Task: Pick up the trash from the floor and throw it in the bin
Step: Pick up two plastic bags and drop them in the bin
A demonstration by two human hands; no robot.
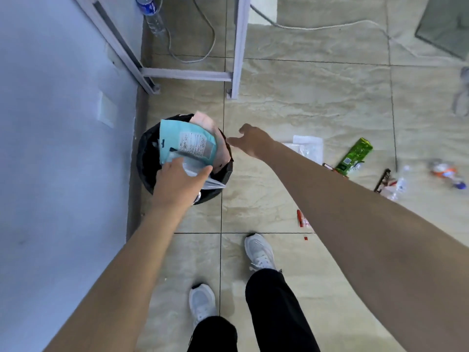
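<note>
A black-lined bin (146, 158) stands on the tiled floor beside the wall. My left hand (179, 182) is over its mouth, gripping a light-blue printed pouch (187, 144) together with a silvery wrapper. A pink packet (206, 124) sticks up from the bin behind the pouch. My right hand (250, 141) hovers just right of the bin's rim, fingers spread and holding nothing. More trash lies on the floor to the right: a clear plastic bag (308, 147), a green wrapper (355, 154), a dark bar wrapper (382, 180), a crushed clear bottle (399, 184) and a small red wrapper (302, 219).
A metal table frame (237, 47) stands behind the bin with cables (203, 44) and a water bottle (152, 16) under it. The wall (55, 148) runs along the left. My white shoes (258, 251) stand just behind the bin. An orange and white wrapper (448, 172) lies far right.
</note>
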